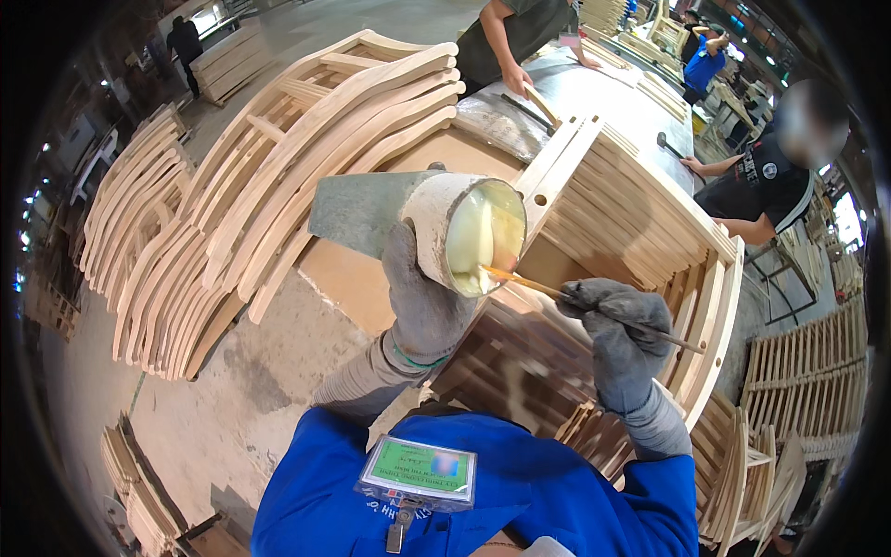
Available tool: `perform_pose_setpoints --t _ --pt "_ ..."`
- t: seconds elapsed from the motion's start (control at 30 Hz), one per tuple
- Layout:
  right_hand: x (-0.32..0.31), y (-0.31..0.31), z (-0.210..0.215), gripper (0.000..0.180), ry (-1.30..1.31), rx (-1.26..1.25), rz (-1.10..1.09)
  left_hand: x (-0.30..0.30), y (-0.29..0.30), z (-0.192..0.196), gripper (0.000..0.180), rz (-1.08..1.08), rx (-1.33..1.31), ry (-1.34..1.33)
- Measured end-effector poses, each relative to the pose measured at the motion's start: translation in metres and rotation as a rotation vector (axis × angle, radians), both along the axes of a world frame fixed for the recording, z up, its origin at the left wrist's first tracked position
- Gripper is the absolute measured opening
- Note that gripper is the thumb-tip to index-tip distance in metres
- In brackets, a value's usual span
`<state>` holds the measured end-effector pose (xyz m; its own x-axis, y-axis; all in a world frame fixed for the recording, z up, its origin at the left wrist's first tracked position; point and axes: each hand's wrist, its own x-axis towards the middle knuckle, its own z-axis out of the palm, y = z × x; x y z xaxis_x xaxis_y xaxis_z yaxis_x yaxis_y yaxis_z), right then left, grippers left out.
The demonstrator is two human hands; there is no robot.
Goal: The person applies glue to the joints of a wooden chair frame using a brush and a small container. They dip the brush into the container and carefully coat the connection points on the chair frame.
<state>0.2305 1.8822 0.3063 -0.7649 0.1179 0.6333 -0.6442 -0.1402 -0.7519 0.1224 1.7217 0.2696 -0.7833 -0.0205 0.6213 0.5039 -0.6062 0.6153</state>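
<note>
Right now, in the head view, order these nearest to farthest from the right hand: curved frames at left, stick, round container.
1. Stick: in the right hand.
2. Round container: left, in the left hand.
3. Curved frames: farther left, beyond the container.

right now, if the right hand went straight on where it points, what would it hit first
Probably the cup in the left hand: the stick in the right hand points into its mouth, though depth is unclear.

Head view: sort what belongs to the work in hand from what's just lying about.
In use, it seems:
cup, in left hand
pale contents
thin stick, in right hand
possibly the slatted stack beyond

Apparently just lying about:
curved frames, left
board pile, upper left
</note>
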Motion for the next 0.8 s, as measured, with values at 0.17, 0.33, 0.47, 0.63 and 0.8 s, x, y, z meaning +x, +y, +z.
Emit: perform_pose_setpoints --t 0.17,0.33,0.47,0.63,0.8 --pt "0.0 0.003 0.0 0.016 -0.065 -0.076 -0.005 -0.015 0.009 -0.014 0.066 0.238 -0.226 0.221" --pt "-0.03 0.02 0.023 0.013 -0.369 -0.151 -0.15 -0.032 0.03 -0.025 0.063 0.22 -0.157 0.136" --pt "-0.11 0.091 0.051 0.018 -0.442 -0.186 0.104 -0.046 0.02 0.001 0.055 -0.625 0.36 -0.679" --pt "-0.217 0.199 0.081 0.029 -0.358 0.114 -0.254 -0.065 0.022 -0.011 0.052 -0.608 0.328 -0.711" --pt "-0.283 0.255 0.079 0.033 -0.567 0.533 -0.425 -0.083 0.014 -0.029 0.05 -0.589 0.4 -0.729"
